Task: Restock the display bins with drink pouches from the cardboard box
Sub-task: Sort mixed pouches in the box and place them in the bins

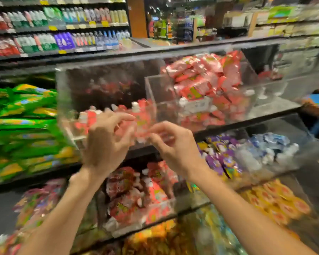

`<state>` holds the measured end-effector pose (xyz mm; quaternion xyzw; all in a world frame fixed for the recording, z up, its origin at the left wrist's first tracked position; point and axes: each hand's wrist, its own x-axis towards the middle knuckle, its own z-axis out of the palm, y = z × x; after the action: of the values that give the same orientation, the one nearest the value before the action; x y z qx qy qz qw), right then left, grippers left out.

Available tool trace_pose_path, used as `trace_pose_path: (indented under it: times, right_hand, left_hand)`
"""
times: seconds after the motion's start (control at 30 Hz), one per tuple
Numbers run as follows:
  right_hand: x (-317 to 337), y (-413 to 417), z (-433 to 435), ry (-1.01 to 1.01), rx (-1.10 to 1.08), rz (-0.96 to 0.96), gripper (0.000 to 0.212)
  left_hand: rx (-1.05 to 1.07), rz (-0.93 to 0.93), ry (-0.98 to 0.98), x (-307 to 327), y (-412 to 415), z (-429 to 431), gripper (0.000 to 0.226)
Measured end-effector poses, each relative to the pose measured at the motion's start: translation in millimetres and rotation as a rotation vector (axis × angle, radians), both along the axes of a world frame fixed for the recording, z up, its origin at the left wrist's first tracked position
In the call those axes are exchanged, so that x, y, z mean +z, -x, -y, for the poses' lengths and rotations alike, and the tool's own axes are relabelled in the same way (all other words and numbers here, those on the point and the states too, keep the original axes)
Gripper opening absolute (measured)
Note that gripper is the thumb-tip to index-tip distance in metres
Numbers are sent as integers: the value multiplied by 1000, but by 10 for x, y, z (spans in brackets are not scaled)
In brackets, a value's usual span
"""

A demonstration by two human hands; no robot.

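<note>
Red drink pouches (138,115) stand in the clear bin (72,85) on the upper shelf (all blurred). The left hand (105,144) is at them, fingers spread and bent. On the right hand (175,146) beside it, thumb and forefinger are drawn close. Whether either grips a pouch, I cannot tell. Green packets (22,126) lie to the left.

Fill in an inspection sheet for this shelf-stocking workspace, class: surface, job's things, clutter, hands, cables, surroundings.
Surface: dark shelf, tiered.
Job's things: clear bin with red pouches standing inside; cardboard box not seen.
Clutter: nothing seen.
Grippers: left hand, fingers spread, empty; right hand at the pouches, grip blurred.
Cables: nothing seen.
Surroundings: green packs left, purple pouches below, bottle shelves behind.
</note>
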<state>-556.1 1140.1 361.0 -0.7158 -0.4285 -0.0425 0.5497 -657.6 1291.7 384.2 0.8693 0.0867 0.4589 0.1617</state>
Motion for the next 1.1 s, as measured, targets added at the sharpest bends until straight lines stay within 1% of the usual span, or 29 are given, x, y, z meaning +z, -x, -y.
trace_pose_path:
  times: [0.07, 0.17, 0.23, 0.3, 0.37, 0.4, 0.43, 0.47, 0.5, 0.53, 0.63, 0.73, 0.83, 0.93, 1.0, 1.1]
  right_hand:
    - [-478, -140, 580, 67, -59, -128, 11]
    - [-1155, -424, 1621, 135, -233, -301, 4]
    - [-1516, -620, 2366, 182, -344, -405, 11]
    - [-1764, -807, 3085, 220, -463, -505, 21]
    - [-1969, -957, 3766, 239, -594, -572, 32]
    - [-2046, -1026, 4088, 237, -657, -605, 32]
    - [-2112, -1092, 4399, 232, -714, -641, 28]
    - [-2183, -1149, 4674, 236, -770, -683, 21]
    - [-2252, -1223, 4931, 243, -834, -717, 17]
    - [-2303, -1304, 5177, 250, -896, -732, 19]
    - [-2370, -1532, 5807, 287, -991, -800, 27]
    - [-2445, -1830, 6330, 309, -1058, -871, 31]
    - [-2540, -2233, 6762, 293, -1116, -948, 35]
    - [-2615, -2723, 7146, 260, -1168, -1021, 41]
    - [-2684, -3053, 7378, 274, -1206, -1047, 39]
    - [-2755, -3494, 7706, 279, -1274, -1067, 28]
  left_hand:
    - [-144, -83, 56, -273, -212, 523, 17]
    - [-324, -243, 173, -784, -756, 1361, 21]
    - [-434, -373, 233, -1149, -1203, 1997, 22]
    - [-558, -530, 299, -1479, -1671, 2691, 29]
    - [-693, -683, 267, -1819, -2100, 3410, 29]
    - [-746, -754, 222, -1992, -2312, 3774, 28]
    - [-785, -807, 185, -2140, -2500, 4138, 31]
    - [-819, -856, 178, -2287, -2656, 4470, 40]
    - [-840, -883, 191, -2399, -2793, 4791, 49]
    - [-868, -900, 178, -2483, -2928, 5088, 54]
    - [-939, -1034, 148, -2612, -3346, 5836, 39]
    - [-974, -1113, 173, -2796, -3886, 6435, 35]
    - [-984, -1140, 205, -2978, -4463, 6920, 32]
    - [-958, -1174, 271, -3113, -5046, 7287, 34]
    - [-926, -1201, 291, -3208, -5400, 7470, 35]
    - [-917, -1235, 278, -3301, -5852, 7760, 32]
